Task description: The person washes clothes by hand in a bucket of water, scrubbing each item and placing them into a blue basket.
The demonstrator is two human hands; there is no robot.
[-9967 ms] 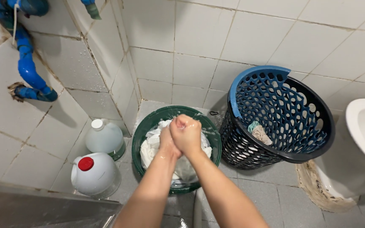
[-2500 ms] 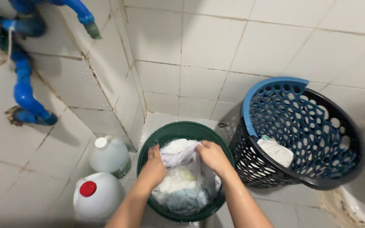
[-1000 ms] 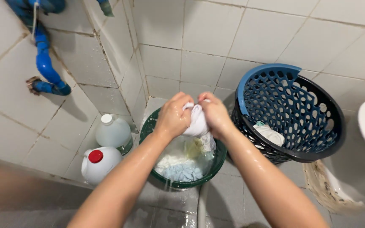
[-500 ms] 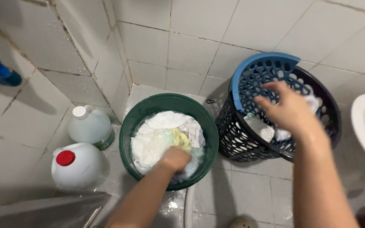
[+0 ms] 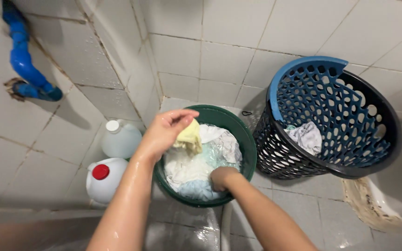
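Your left hand (image 5: 164, 132) has its fingers (image 5: 180, 120) pinched closed on a pale yellow cloth (image 5: 189, 137), which hangs just below them, lifted above the wet laundry (image 5: 196, 162) in the green bucket (image 5: 247, 144); your right hand (image 5: 222, 177) is sunk among the clothes at the near side of the bucket, its fingers buried in the fabric, so I cannot tell whether they are closed on anything.

The yellow cloth looks held by one edge only; being wet and heavy, it may slip out from under your fingers and drop back into the bucket or onto the tiled floor (image 5: 303, 209); the floor looks wet and grimy, so a drop there would likely soil the cloth.

Water shines on your forearms and on the floor below them; footing may be slick.

The perforated basket (image 5: 373, 139), well to the right of your fingers, holds a white cloth (image 5: 305, 137); the two plastic jugs (image 5: 105, 179) stand just left of your left wrist, and an elbow swing could knock them.
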